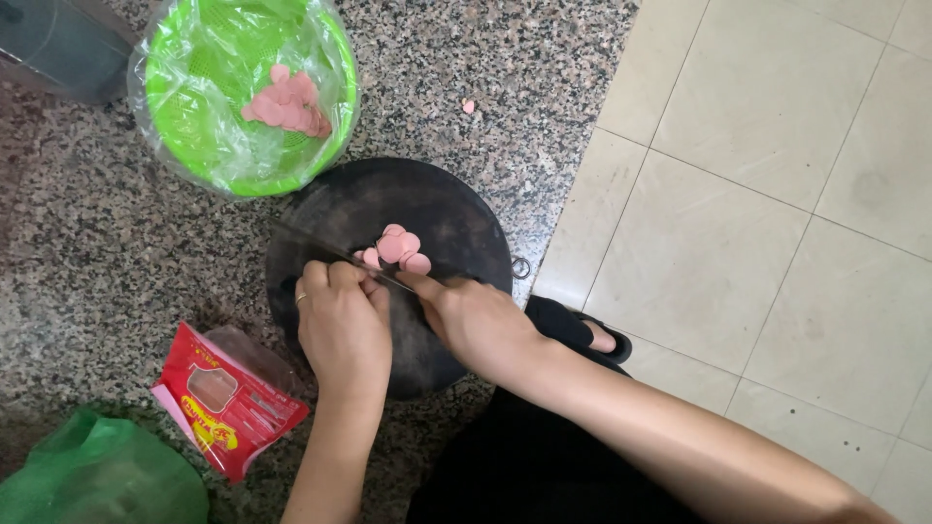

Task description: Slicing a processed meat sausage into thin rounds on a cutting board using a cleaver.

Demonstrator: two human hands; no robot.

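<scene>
A round dark chopping board [437,209] lies on the speckled granite counter [87,252]. Pink sausage slices [400,247] sit in a small heap near its middle. My left hand [342,325] is curled over a pink sausage end [370,259], mostly hidden under the fingers. My right hand [476,318] grips a knife [320,247], its blade running left across the board right beside the left fingertips. A ring shows on a left finger.
A green colander [204,165] lined with clear plastic holds more pink slices [286,102] at the back left. A red sausage packet [225,400] and a green bag [97,475] lie at the near left. One stray slice [469,106] rests on the counter. Tiled floor [777,194] lies right.
</scene>
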